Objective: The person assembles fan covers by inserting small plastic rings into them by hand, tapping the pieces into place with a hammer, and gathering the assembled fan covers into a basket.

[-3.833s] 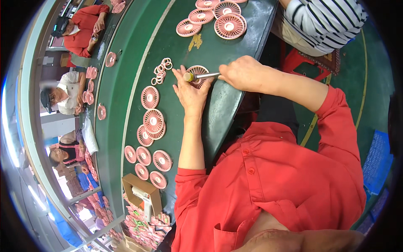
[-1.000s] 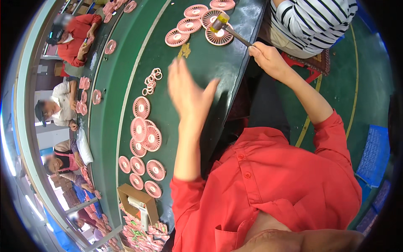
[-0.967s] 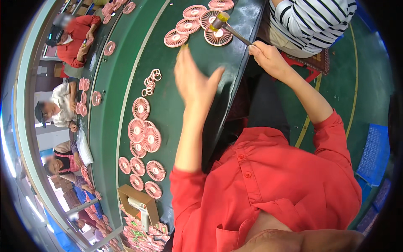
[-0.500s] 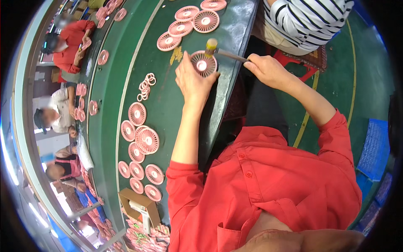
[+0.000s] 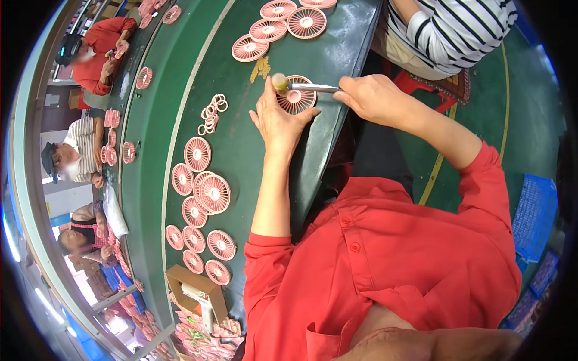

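Note:
On the green work table [image 5: 241, 120] lies a round pink slotted fan grille [image 5: 298, 106]. My left hand [image 5: 277, 123] holds it by the rim, thumb on the near right side and fingers along the left. In my right hand [image 5: 374, 100] is a small mallet [image 5: 313, 88], its handle gripped in closed fingers. The mallet's yellowish head [image 5: 279, 82] is over the grille's far left edge, close to my left fingertips; whether it touches the grille I cannot tell.
More pink grilles [image 5: 306, 23] lie beyond my hands; several others [image 5: 214, 194] and small pink rings [image 5: 211, 114] lie to the left. A cardboard box [image 5: 183, 278] holds a white tool. A person in stripes [image 5: 451, 36] sits far right; others work across the belt [image 5: 150, 150].
The mallet has swung left, its head passing from the grille's far right side to its far left edge. My right hand has moved slightly left; my left hand stays on the grille.

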Demonstrator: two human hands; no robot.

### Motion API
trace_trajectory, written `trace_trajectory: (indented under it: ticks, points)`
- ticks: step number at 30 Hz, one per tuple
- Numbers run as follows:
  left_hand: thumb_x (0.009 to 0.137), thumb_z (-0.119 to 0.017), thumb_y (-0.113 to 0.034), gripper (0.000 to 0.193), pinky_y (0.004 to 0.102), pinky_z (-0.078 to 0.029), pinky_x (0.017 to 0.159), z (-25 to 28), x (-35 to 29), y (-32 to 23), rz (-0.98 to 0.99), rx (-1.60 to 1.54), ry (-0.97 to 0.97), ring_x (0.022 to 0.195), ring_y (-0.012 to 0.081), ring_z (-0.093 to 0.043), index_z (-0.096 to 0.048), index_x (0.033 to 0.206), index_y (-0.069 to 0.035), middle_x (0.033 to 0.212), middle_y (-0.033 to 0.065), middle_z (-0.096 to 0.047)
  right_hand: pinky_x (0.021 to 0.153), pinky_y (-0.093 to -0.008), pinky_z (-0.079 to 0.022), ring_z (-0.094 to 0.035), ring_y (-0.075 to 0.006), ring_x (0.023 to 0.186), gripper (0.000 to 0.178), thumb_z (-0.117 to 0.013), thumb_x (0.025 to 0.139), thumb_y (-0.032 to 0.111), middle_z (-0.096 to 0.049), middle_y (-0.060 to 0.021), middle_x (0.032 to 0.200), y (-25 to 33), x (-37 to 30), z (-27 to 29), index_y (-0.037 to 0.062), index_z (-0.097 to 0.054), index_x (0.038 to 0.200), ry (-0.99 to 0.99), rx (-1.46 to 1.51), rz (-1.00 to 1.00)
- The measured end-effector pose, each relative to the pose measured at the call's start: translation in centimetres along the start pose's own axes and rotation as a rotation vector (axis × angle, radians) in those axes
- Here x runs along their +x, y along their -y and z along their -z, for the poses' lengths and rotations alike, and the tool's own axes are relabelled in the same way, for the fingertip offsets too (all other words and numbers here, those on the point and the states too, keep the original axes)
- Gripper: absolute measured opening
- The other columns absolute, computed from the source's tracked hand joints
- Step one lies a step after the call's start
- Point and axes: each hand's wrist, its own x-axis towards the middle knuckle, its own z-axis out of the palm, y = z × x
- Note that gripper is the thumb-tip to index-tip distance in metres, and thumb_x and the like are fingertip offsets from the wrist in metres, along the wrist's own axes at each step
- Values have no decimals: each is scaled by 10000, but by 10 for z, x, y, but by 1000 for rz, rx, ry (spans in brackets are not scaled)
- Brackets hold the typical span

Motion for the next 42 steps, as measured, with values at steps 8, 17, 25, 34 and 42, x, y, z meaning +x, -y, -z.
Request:
trace_trajectory:
  ticks: [8, 17, 25, 34, 42]
  points:
    - [525, -941, -298, 1161, 619, -173, 1150, 1, -2, -7, -2, 6, -19, 1326, 289, -450, -338, 1492, -78, 1377, 82, -550, 599, -514, -508, -639, -432, 665, 324, -552, 972, 299, -622, -230, 663, -1, -11, -9, 3, -555, 841, 102, -33, -116]
    - [647, -862, -241, 813, 496, -403, 1045, 105, -65, 12, -17, 618, -375, 1279, 390, -474, -501, 1346, -33, 1326, 205, -533, 597, -429, -439, -547, -358, 623, 333, -495, 1017, 285, -529, -217, 686, -29, -27, -1, -18, -512, 876, -45, 425, -205]
    - [671, -868, -370, 926, 519, -280, 1144, 48, 71, 4, -197, 241, -333, 1409, 417, -311, -441, 1413, -18, 1490, 301, -344, 562, -331, -398, -439, -134, 592, 327, -505, 1024, 258, -452, -64, 627, -41, -29, -21, -7, -501, 833, -62, 569, -288]
    - [649, -871, -357, 1009, 406, -426, 1067, 25, 136, 20, -2, 230, -100, 1283, 352, -499, -380, 1429, 52, 1384, 213, -517, 561, -393, -418, -504, -271, 552, 328, -520, 1014, 284, -490, -153, 621, -38, -29, -20, -5, -515, 858, -70, 486, -234]
    - [566, -927, -334, 1227, 542, -265, 1136, 10, 14, 25, -76, -51, -72, 1304, 334, -480, -225, 1498, 47, 1403, 165, -518, 597, -513, -494, -627, -435, 692, 321, -567, 965, 311, -626, -215, 704, -5, 13, -14, 10, -540, 857, -57, 110, 5]
